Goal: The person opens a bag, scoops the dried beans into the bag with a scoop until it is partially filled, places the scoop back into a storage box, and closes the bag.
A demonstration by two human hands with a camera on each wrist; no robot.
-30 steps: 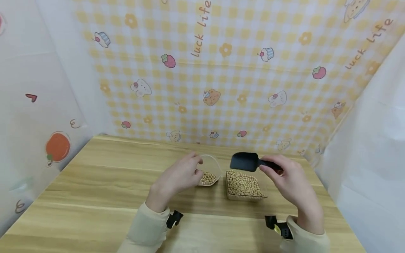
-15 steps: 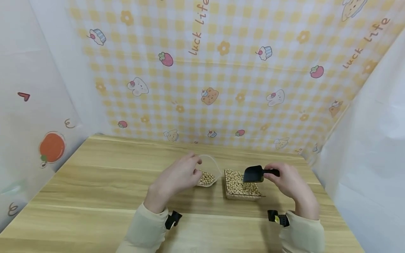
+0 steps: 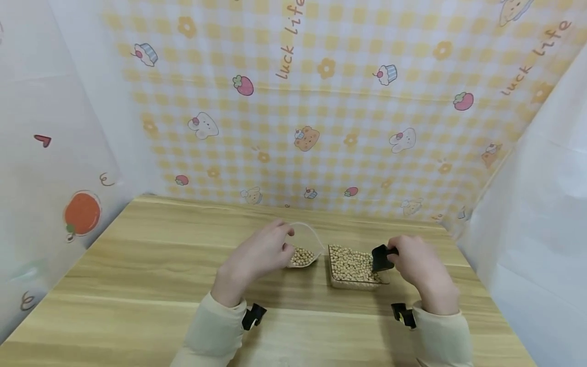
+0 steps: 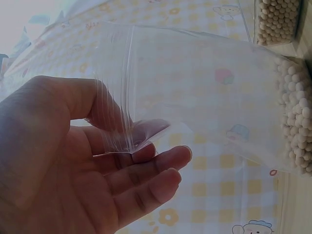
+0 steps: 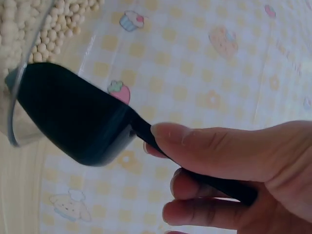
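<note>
My left hand pinches the top edge of a clear zip bag between thumb and finger, its other fingers loosely bent. Pale round beans lie in the bottom of the bag. With my right hand I grip the handle of a black scoop. The scoop's tip dips over the rim at the right side of a clear rectangular box, against the beans that fill it. How deep the tip sits in them I cannot tell.
The box stands just right of the bag on a wooden table. Behind the table hangs a yellow checked cloth with printed figures. White sheets close off both sides.
The scoop has come down from above the box's back edge and moved right, its tip now tilted into the beans at the right side. The left hand and bag stay in place.
</note>
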